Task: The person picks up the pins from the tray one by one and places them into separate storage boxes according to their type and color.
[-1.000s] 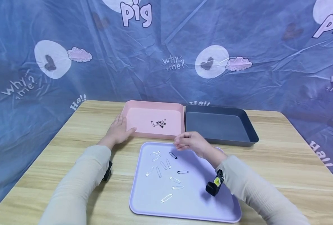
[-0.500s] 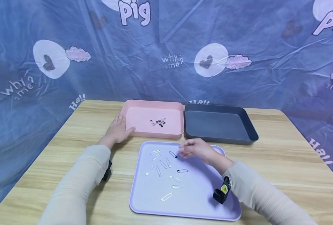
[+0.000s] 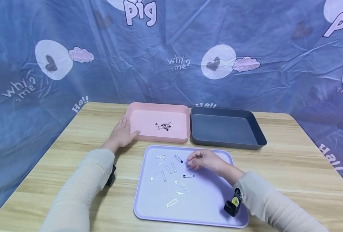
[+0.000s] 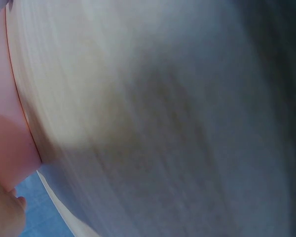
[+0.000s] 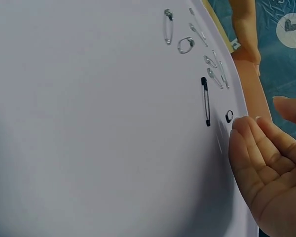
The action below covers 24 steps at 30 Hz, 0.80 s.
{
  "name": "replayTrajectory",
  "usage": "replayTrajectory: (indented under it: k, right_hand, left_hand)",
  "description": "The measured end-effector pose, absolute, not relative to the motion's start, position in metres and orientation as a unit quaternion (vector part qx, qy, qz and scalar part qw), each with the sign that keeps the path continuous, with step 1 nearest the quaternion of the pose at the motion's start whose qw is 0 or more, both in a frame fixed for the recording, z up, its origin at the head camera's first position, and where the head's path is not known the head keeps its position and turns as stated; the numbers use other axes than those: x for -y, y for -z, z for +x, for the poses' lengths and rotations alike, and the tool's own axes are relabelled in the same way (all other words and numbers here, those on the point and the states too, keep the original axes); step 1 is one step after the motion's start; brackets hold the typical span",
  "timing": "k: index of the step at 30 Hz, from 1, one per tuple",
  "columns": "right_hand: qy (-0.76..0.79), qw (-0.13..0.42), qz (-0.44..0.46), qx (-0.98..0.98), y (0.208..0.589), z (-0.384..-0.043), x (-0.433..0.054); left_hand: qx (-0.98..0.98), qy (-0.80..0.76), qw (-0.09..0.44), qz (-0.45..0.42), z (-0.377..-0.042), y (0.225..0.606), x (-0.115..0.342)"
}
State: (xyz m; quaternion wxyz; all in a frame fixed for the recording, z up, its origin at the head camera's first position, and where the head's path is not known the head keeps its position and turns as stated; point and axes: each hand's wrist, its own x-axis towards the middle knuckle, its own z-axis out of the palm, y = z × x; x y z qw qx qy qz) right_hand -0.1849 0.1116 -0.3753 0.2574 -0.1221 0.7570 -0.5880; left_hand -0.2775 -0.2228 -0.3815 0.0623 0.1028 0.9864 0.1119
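My left hand [image 3: 121, 134] rests against the left front corner of the pink tray [image 3: 136, 138], thumb along its front rim. Several dark-headed safety pins [image 3: 163, 126] lie heaped inside that tray. Above the lilac tray [image 3: 206, 216], my right hand [image 3: 204, 160] hovers with loosely bent fingers; in the right wrist view the thumb stands apart and the palm holds nothing. Just left of its fingertips is a black safety pin [image 3: 178, 159], and a second black safety pin [image 3: 188, 176] lies nearer me. Several silver safety pins [image 3: 168, 169] are scattered over the tray's left half.
A dark grey tray [image 3: 223, 129] stands right of the pink one, their sides close together. All three trays sit on a wooden table [image 3: 290, 161]. A blue printed cloth [image 3: 148, 64] hangs behind the table.
My right hand has come back from near the pink tray's front right corner, moving toward me and slightly right over the lilac tray. The left hand and the pins stay put.
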Motion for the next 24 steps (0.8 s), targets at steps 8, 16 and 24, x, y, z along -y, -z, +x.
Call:
replayTrajectory:
  k: [8,16,24]
  right_hand:
    - [0.539,0.264,-0.156,-0.784,0.377,-0.18,-0.11]
    - [0.479,0.234,-0.19,-0.824,0.379,-0.175,-0.109]
    - [0.415,0.199,-0.231,-0.857,0.384,-0.171,-0.106]
  left_hand:
    - [-0.986,-0.116,0.062,0.103,-0.278,0.382,0.223]
    - [-0.985,-0.121,0.063,0.104,-0.277,0.381,0.222]
    - [-0.985,-0.121,0.061,0.106,-0.278,0.381,0.223]
